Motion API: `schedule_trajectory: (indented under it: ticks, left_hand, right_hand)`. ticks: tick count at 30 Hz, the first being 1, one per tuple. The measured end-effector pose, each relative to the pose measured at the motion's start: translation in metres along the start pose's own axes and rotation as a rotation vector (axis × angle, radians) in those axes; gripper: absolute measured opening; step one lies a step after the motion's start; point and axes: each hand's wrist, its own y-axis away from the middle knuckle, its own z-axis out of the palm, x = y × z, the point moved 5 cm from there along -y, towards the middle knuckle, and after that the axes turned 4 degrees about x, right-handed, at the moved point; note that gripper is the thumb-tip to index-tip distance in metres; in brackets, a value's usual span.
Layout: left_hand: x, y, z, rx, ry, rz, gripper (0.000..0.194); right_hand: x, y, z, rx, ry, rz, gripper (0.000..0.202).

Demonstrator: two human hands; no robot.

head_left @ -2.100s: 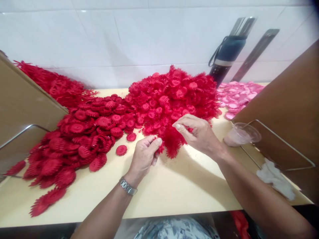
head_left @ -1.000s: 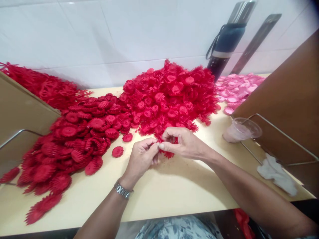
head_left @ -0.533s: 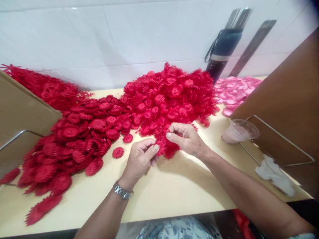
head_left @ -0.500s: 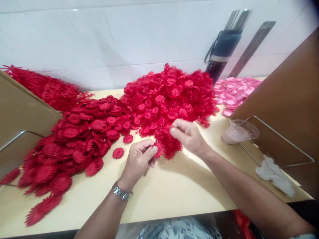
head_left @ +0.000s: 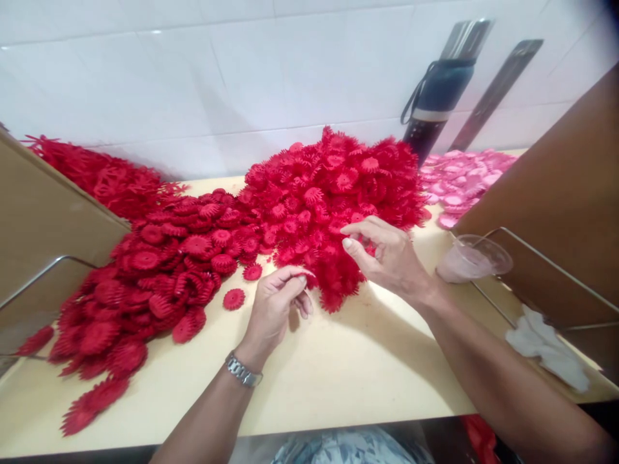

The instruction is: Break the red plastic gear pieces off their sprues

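Observation:
My left hand [head_left: 283,298], with a metal watch on the wrist, pinches a small red petal piece [head_left: 309,277] between thumb and forefinger. Over the front right of a tall heap of fringed red pieces [head_left: 333,187], my right hand [head_left: 382,254] is raised with thumb and forefinger apart, and nothing shows between them. To the left lies a heap of round red discs [head_left: 145,264] with notched edges. One loose red disc [head_left: 234,299] rests on the table [head_left: 338,380] left of my left hand.
Brown panels stand at the left [head_left: 43,206] and right [head_left: 546,212]. A blue bottle [head_left: 442,87], a dark metal strip [head_left: 498,93] and pink pieces [head_left: 467,177] are at the back right. Nearer are a plastic cup [head_left: 467,261] and a crumpled tissue [head_left: 546,345].
My right hand has moved slightly right and its thumb and forefinger have parted. The red piece in my left hand now shows more edge-on. The view has shifted a little.

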Motion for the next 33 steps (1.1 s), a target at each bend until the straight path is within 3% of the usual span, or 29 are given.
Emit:
schedule_trajectory:
  ticks: [11,18,21,26,29,33]
  left_hand:
    - [0.017,0.016,0.003,0.038,-0.103,0.06,0.013]
    - [-0.002,0.026,0.004,0.057,-0.028,0.003,0.033]
    - [-0.007,0.025,0.006,0.102,-0.006,-0.002,0.038]
    - [-0.009,0.024,0.01,0.11,-0.036,0.029,0.042]
    - [-0.01,0.023,0.012,0.079,-0.045,0.022,0.042]
    - [-0.012,0.023,0.015,-0.037,-0.103,0.035,0.037]
  right_hand:
    - [-0.017,0.004,0.004,-0.098,-0.185,-0.034,0.015]
    - [-0.039,0.016,0.008,-0.386,-0.285,-0.078,0.016]
    - [-0.039,0.025,0.015,-0.428,-0.412,-0.009,0.017]
    - [-0.033,0.035,0.031,-0.457,-0.631,0.233,0.017]
    - [-0.031,0.038,0.037,-0.499,-0.712,0.316,0.014]
    - [-0.026,0.038,0.037,-0.494,-0.683,0.293,0.008]
